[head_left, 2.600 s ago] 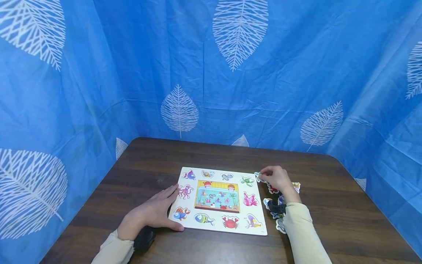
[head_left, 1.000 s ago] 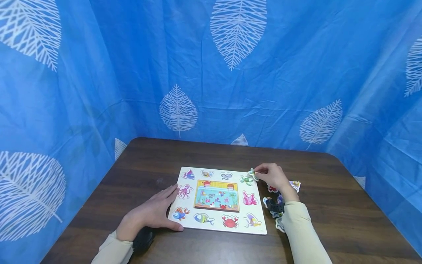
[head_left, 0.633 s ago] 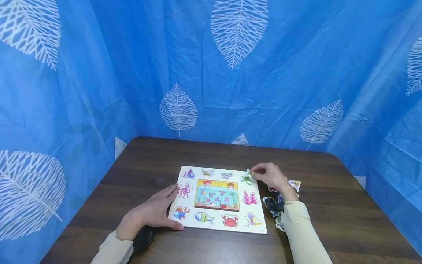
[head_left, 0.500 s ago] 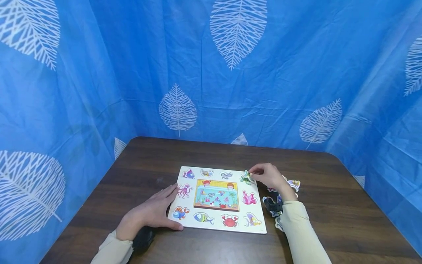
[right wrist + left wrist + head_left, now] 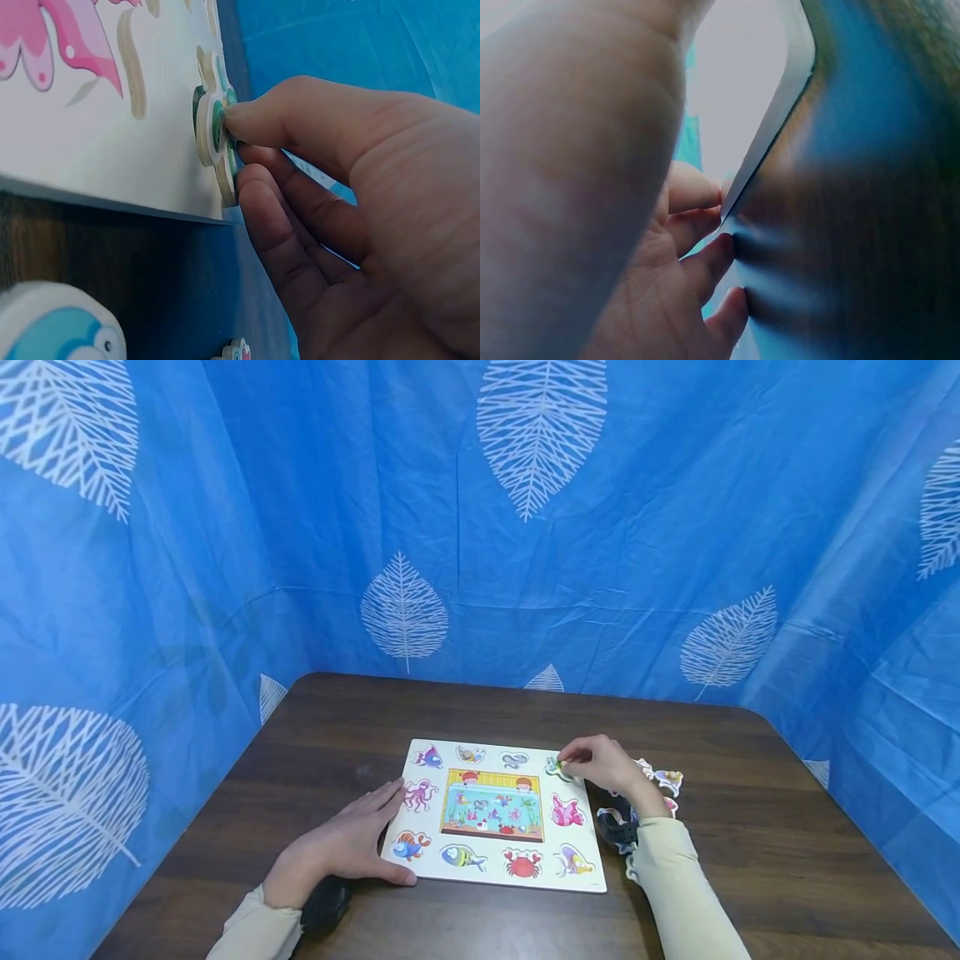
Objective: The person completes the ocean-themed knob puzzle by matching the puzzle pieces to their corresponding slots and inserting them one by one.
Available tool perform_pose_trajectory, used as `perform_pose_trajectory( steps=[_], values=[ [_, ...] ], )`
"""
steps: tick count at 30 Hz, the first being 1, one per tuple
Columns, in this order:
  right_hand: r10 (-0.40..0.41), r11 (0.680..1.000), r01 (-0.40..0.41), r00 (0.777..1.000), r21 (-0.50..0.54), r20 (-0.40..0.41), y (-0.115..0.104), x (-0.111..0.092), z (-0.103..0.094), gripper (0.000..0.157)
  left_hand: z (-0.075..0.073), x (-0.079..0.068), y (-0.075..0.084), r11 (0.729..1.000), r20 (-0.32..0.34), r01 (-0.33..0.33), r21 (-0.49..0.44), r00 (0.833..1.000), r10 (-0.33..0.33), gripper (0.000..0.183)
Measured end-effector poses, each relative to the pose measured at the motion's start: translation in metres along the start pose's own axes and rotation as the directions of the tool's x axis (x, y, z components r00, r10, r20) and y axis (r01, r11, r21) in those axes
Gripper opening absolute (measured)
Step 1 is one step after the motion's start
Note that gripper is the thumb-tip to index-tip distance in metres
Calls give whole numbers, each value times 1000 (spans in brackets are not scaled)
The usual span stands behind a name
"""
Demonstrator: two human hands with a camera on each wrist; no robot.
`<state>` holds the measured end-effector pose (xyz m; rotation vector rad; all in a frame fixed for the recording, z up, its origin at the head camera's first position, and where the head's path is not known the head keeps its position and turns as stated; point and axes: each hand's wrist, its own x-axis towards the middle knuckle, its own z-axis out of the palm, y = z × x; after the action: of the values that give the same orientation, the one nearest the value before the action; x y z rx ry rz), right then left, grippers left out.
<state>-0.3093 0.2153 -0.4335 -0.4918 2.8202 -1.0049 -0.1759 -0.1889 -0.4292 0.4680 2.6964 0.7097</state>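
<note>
A white puzzle board [image 5: 510, 881] with printed sea animals lies on the table. My left hand [image 5: 348, 843] is at its left side, fingers extended against the left edge and thumb at the near-left corner. In the left wrist view, the fingertips [image 5: 724, 244] meet the board's edge. My right hand [image 5: 603, 768] is over the far-right corner, pinching a green turtle puzzle piece [image 5: 216, 124] between thumb and fingers. Seen from the right wrist, the piece stands slightly tilted close over the board's face. It partly covers the board's turtle picture in the head view.
Loose puzzle pieces [image 5: 667, 781] lie right of the board, several partly hidden under my right wrist. A blue piece [image 5: 60, 330] shows low in the right wrist view. Dark wooden table [image 5: 360, 718] surrounds the board. A blue curtain [image 5: 480, 635] with white leaves hangs behind it.
My right hand has carried the turtle piece leftward from beside the board onto its far-right corner, over the turtle picture. The left hand has stayed in place.
</note>
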Motion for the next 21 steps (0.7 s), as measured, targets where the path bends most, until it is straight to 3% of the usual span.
perform_pose_trajectory(
  steps=[9, 21],
  values=[
    [-8, 1000, 8, 1000, 1, 7, 1, 2, 3, 12, -1, 0, 0, 1000, 4, -4, -1, 1000, 4, 128],
    [39, 999, -39, 999, 10, 22, 2, 2, 5, 13, 1, 2, -2, 1000, -1, -12, -3, 1000, 12, 129]
  ],
)
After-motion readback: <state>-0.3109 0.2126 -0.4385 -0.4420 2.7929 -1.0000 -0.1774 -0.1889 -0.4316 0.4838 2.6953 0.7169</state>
